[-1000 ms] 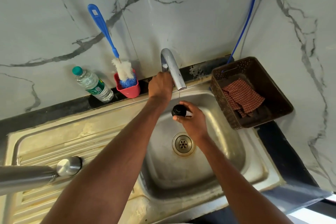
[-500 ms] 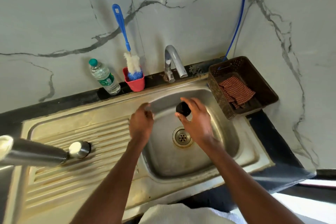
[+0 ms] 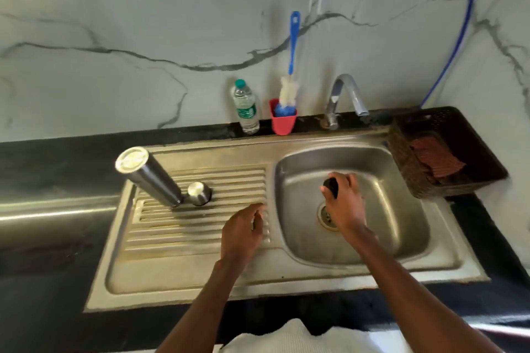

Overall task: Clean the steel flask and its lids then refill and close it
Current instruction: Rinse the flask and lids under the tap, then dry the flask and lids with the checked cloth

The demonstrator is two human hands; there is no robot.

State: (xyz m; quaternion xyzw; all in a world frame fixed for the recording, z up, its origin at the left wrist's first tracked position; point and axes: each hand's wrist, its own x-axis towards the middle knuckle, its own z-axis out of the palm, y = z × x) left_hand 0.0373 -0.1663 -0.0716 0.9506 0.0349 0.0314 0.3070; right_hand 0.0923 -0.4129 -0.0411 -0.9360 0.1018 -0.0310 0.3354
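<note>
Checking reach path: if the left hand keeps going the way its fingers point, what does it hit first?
The left hand points up-left across the ribbed drainboard. First in that line looks like the steel cap beside the upside-down flask; depth is uncertain.

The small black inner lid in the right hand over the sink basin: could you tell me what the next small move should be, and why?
Probably set the small black inner lid down on the ribbed draining board. The right hand holds it over the basin, no water shows at the tap, and the tall steel flask and the round steel cap already stand there upended.
</note>
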